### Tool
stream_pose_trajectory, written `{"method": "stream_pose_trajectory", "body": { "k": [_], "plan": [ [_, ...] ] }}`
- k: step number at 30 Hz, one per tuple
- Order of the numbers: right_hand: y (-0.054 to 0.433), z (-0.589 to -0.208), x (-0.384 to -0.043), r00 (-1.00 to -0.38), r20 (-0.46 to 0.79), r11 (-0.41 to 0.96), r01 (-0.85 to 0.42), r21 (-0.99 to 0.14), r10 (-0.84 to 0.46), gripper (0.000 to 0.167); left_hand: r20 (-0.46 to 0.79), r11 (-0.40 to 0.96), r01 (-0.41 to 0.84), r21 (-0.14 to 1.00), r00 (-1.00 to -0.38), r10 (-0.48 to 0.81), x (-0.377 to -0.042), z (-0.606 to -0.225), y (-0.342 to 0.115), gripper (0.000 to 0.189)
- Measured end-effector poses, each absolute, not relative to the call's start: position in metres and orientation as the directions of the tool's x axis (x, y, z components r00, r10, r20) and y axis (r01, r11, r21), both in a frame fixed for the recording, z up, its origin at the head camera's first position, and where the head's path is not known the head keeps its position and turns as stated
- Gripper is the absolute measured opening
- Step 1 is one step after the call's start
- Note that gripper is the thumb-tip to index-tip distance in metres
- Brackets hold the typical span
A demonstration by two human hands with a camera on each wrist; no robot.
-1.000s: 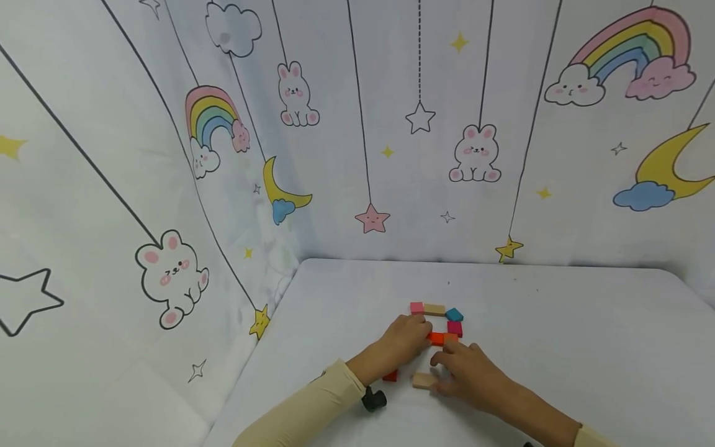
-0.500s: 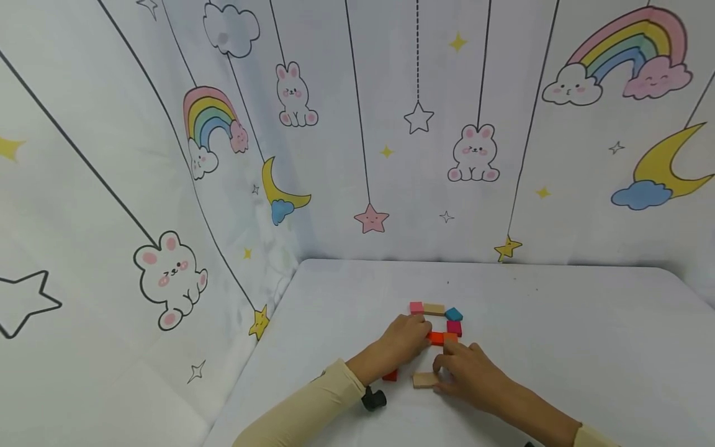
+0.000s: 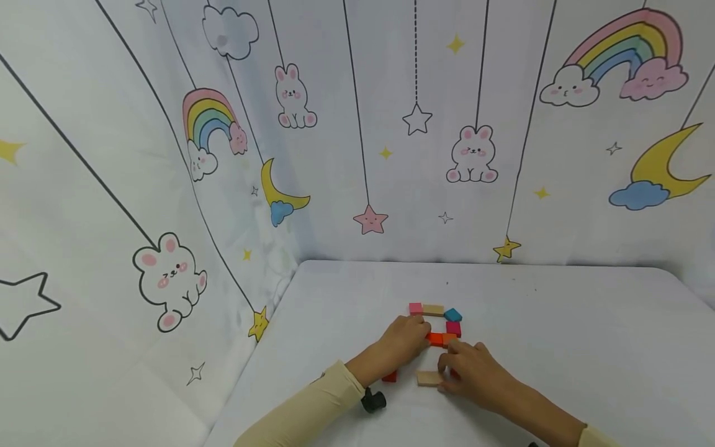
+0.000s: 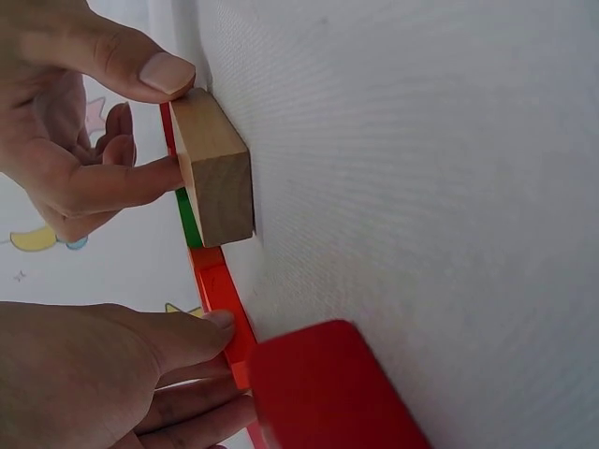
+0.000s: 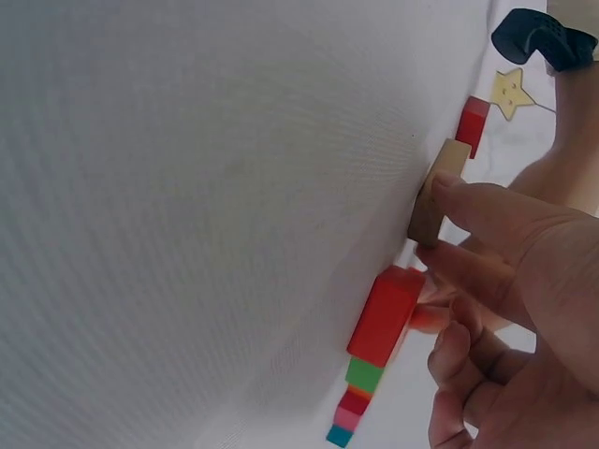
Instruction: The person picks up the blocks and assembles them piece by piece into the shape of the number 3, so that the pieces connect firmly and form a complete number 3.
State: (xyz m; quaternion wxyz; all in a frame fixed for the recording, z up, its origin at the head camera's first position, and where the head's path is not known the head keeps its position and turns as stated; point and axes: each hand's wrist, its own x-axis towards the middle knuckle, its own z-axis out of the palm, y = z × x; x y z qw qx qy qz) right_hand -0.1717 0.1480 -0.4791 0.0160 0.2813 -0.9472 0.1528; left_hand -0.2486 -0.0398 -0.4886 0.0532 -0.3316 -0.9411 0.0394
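Observation:
My right hand (image 3: 475, 375) pinches a plain wooden block (image 3: 428, 379) between thumb and a finger, low at the table's surface. In the left wrist view that wooden block (image 4: 213, 173) lies close to the white surface. My left hand (image 3: 402, 340) rests at the left end of an orange-red block (image 3: 436, 339); in the left wrist view its thumb touches an orange-red block (image 4: 225, 304) and its fingers lie beside it. A red block (image 5: 386, 316) and a green block (image 5: 365, 374) stand near the right hand in the right wrist view.
Beyond the hands lie a pink block (image 3: 416, 308), a wooden block (image 3: 433, 310), a blue block (image 3: 453, 315), a crimson block (image 3: 454, 329) and an orange block (image 3: 449, 339). Another red block (image 3: 390, 376) sits below the left wrist, near a black object (image 3: 373, 400).
My right hand has slid slightly to the right with the wooden block, and a bit of red block shows beside its fingers. The left hand stays about where it was.

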Motion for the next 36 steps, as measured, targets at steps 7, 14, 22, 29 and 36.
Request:
{"method": "stream_pose_trajectory", "body": {
  "k": [7,14,22,29,36],
  "plan": [
    [0.1516,-0.481,-0.1734,-0.838,0.133,0.792,-0.543,-0.278,-0.529,0.027,0.094,0.772,0.624,-0.124,-0.767,0.635,-0.2477,-0.4884,-0.0413,0.021],
    [0.1534,-0.4807,-0.1746,-0.857,0.1,0.806,-0.51,-0.301,-0.505,0.031,0.085,0.778,0.617,-0.116,-0.775,0.627,-0.2477,-0.4886,-0.04,0.022],
    [0.1545,-0.4834,-0.1756,-0.858,0.089,0.809,-0.507,-0.298,-0.505,0.029,0.08,0.785,0.61,-0.106,-0.782,0.618,-0.2484,-0.4886,-0.039,0.023],
    [0.1546,-0.4813,-0.1754,-0.867,0.062,0.816,-0.488,-0.311,-0.495,0.031,0.086,0.786,0.61,-0.097,-0.782,0.618,-0.2491,-0.4904,-0.039,0.023],
    [0.1556,-0.4832,-0.1753,-0.87,0.079,0.824,-0.487,-0.29,-0.486,0.033,0.082,0.784,0.611,-0.108,-0.78,0.62,-0.2493,-0.4906,-0.039,0.024]
  ]
}}
